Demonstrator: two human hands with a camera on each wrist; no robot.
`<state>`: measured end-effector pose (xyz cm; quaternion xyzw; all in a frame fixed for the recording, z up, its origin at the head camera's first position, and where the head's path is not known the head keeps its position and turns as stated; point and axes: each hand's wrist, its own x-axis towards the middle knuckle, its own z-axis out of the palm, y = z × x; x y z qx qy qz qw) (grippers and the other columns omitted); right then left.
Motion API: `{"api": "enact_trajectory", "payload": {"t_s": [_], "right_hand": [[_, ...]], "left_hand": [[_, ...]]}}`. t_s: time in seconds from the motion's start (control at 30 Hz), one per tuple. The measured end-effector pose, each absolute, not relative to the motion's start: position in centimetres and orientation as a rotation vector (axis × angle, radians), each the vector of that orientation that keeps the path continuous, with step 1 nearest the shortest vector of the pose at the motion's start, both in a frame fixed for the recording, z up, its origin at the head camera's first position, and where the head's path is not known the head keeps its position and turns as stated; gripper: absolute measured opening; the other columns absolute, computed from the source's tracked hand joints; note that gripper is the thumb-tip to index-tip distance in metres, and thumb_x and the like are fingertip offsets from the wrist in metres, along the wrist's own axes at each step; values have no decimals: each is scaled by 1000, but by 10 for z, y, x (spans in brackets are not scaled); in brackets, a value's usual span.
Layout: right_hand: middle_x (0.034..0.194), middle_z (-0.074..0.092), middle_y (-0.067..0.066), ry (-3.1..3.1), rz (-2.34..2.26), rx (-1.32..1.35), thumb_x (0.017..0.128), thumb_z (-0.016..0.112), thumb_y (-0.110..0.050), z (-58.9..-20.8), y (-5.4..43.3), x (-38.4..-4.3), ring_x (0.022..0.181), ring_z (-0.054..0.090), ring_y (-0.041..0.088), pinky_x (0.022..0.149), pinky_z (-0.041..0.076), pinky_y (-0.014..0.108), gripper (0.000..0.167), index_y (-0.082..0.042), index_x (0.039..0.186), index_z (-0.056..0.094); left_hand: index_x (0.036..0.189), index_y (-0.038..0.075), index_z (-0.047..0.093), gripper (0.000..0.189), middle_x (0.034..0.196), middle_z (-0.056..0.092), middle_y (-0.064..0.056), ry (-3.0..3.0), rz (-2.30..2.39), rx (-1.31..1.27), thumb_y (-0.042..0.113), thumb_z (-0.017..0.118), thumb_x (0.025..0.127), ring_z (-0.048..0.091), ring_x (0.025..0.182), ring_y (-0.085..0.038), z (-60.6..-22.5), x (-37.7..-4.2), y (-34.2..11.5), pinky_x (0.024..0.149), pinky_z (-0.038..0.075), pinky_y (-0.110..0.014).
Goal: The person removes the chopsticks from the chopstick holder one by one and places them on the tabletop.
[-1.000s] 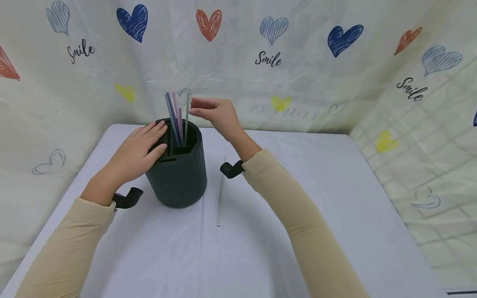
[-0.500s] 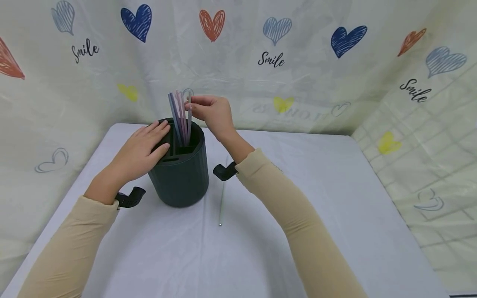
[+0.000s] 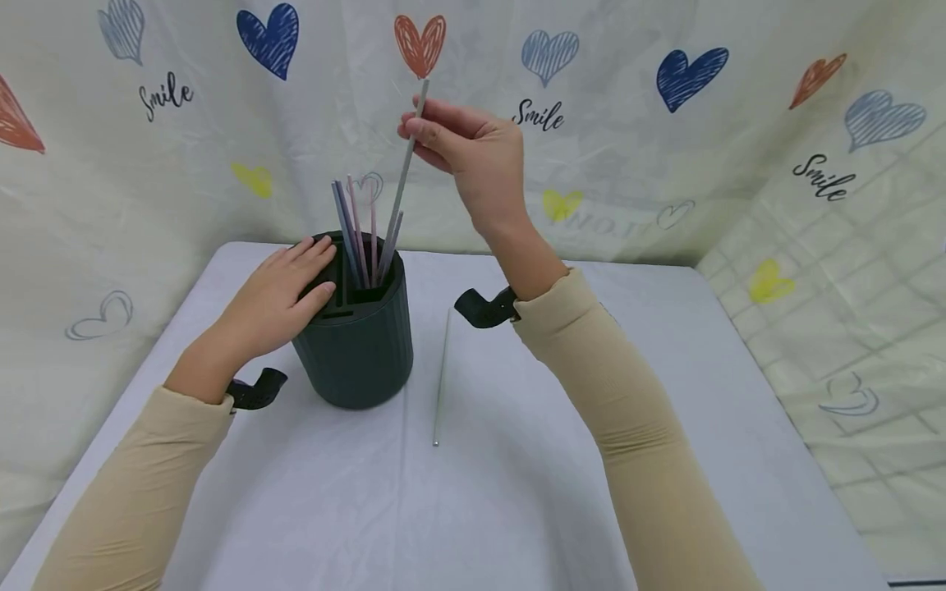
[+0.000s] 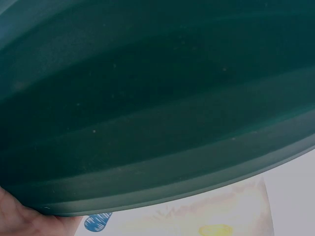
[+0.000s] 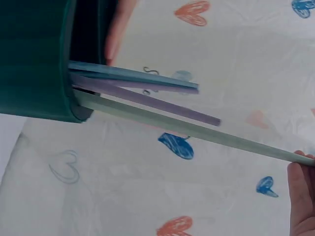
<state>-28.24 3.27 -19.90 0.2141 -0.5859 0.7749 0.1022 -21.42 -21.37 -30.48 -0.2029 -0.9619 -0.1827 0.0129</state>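
A dark green ribbed pen holder [image 3: 355, 361] stands on the table, with several thin purple, pink and blue sticks [image 3: 353, 226] upright in its right-hand compartment. My left hand [image 3: 275, 300] rests over the holder's left rim, fingers extended. Between thumb and fingers my right hand [image 3: 484, 160] pinches the upper part of a long pale green stick [image 3: 406, 172]. That stick leans to the right, its lower end inside the holder and hidden. The right wrist view shows the pale stick [image 5: 197, 132] running from the holder's mouth to my fingertips. Ribbed holder wall [image 4: 157, 108] fills the left wrist view.
Another thin pale stick [image 3: 441, 382] lies on the white tablecloth [image 3: 296, 509], just right of the holder. Behind the table hangs a cloth backdrop [image 3: 458, 49] printed with hearts and words.
My right hand has taken hold of the pale green stick among the others and drawn it up and to the right. My left hand has stayed on the holder.
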Motion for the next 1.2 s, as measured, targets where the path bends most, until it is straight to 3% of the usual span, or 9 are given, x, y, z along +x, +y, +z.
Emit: {"api": "enact_trajectory", "payload": {"t_s": [0.3, 0.53, 0.7, 1.03, 1.2], "right_hand": [[86, 77, 9, -1410, 2319, 577, 87, 67, 8, -163, 77, -271, 83, 76, 21, 89, 60, 36, 26, 12, 113, 69], [89, 76, 13, -1438, 2283, 391, 81, 78, 2, -164, 122, -280, 82, 76, 22, 85, 61, 32, 25, 4, 105, 75], [86, 76, 13, -1573, 2363, 238, 78, 81, -1, -191, 141, -296, 79, 76, 22, 81, 62, 31, 24, 3, 101, 77], [84, 77, 5, -1976, 2511, -72, 85, 75, -5, -271, 145, -320, 77, 76, 16, 73, 62, 24, 15, -3, 100, 76], [83, 77, 2, -2167, 2533, -257, 89, 71, -5, -315, 140, -327, 75, 76, 14, 71, 62, 24, 29, 1, 117, 69]], "left_hand": [[157, 3, 23, 60, 166, 19, -16, -3000, -569, -631, 32, 38, 107, 11, 155, -37, -305, -215, -214, 127, 8, -55], [157, 3, 24, 60, 166, 19, -17, -2999, -571, -626, 32, 38, 107, 11, 155, -38, -305, -216, -214, 127, 8, -56], [157, 3, 24, 60, 166, 19, -17, -3000, -567, -624, 33, 38, 107, 11, 155, -38, -305, -216, -215, 127, 8, -56], [157, 3, 23, 60, 166, 19, -17, -3016, -567, -619, 32, 38, 107, 11, 155, -38, -304, -214, -215, 127, 7, -56], [157, 3, 24, 61, 166, 20, -16, -3006, -577, -622, 33, 39, 107, 11, 155, -37, -304, -214, -215, 127, 7, -56]]}}
